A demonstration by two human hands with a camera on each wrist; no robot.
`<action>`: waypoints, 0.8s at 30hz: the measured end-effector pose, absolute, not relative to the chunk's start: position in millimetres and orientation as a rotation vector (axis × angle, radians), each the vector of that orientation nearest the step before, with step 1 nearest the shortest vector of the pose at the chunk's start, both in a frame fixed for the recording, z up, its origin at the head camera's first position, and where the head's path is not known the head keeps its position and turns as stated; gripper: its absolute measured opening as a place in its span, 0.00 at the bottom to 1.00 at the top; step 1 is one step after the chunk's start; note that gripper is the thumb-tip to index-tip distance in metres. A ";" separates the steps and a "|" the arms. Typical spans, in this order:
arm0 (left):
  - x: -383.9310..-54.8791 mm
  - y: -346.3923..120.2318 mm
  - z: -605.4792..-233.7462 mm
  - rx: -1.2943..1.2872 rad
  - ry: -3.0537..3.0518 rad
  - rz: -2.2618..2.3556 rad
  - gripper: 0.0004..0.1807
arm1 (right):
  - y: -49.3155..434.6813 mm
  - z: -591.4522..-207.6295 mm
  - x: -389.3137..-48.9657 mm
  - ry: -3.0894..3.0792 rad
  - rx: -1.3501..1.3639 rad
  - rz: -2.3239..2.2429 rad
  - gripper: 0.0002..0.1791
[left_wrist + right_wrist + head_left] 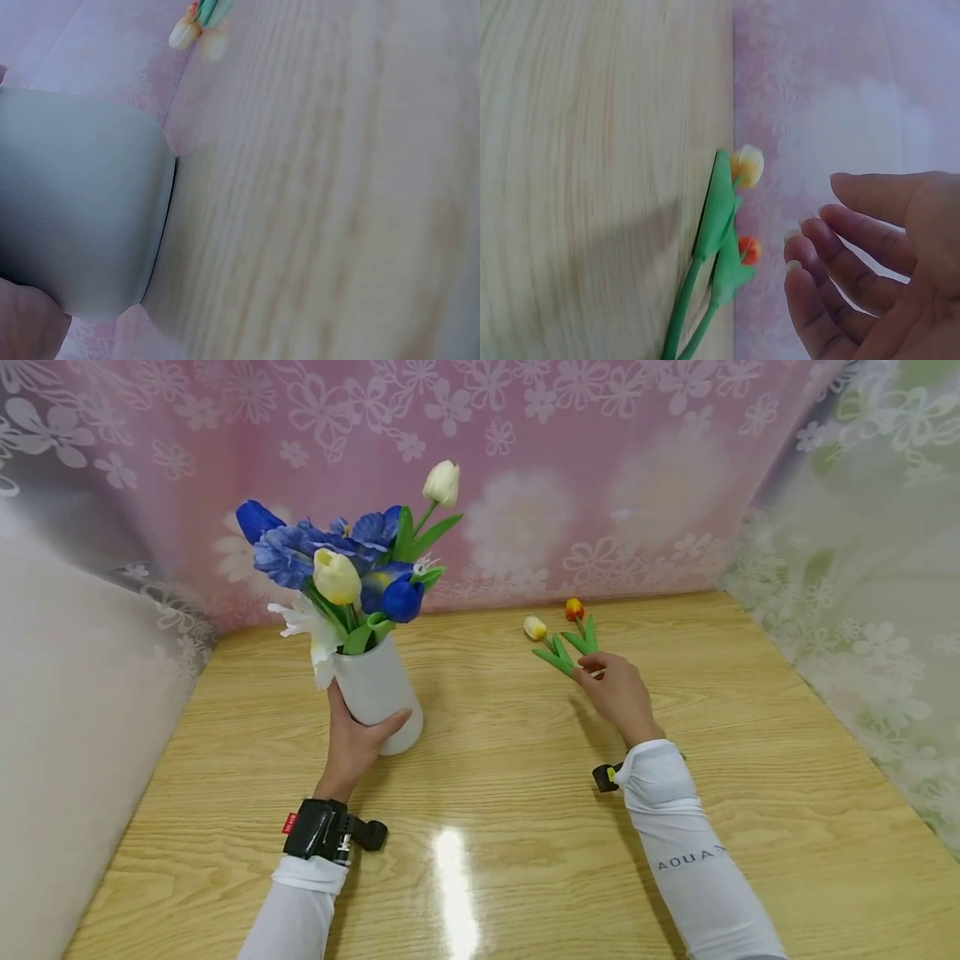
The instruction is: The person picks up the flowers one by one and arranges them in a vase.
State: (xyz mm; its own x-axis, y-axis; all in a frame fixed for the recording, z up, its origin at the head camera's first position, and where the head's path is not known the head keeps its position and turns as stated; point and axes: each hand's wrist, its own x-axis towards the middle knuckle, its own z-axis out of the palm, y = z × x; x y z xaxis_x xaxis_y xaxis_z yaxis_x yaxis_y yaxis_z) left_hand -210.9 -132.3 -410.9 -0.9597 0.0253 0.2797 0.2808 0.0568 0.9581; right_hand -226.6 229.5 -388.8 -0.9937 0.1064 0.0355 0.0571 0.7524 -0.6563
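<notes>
My left hand (354, 739) grips a white vase (378, 693) low on its side, with the thumb across the front. In the left wrist view the vase (82, 202) fills the left side. Blue flowers (288, 553), white tulips (337, 578) and green leaves stand in it. Over the table's right half, my right hand (618, 697) hovers by two loose tulips: a pale yellow one (535, 627) and an orange-red one (574, 609). The right wrist view has its fingers (855, 277) loosely bent and apart from the green stems (681, 311), holding nothing.
The wooden table (517, 760) backs onto a pink curtain (517, 518) with white flower prints. A pale patterned cloth (877, 610) hangs along the right edge, and a white surface (67, 718) borders the left.
</notes>
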 end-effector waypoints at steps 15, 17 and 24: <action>-210.8 -133.8 -411.6 -0.298 -2.133 -2.020 0.53 | 256.3 -397.0 -215.0 -2.806 -0.205 1.112 0.18; -210.9 -133.8 -411.7 -0.298 -2.132 -2.025 0.53 | 259.6 -398.1 -214.0 -2.793 -0.242 1.102 0.18; -211.5 -132.9 -411.9 -0.317 -2.130 -2.030 0.53 | 272.0 -402.6 -213.1 -2.820 -0.282 1.042 0.19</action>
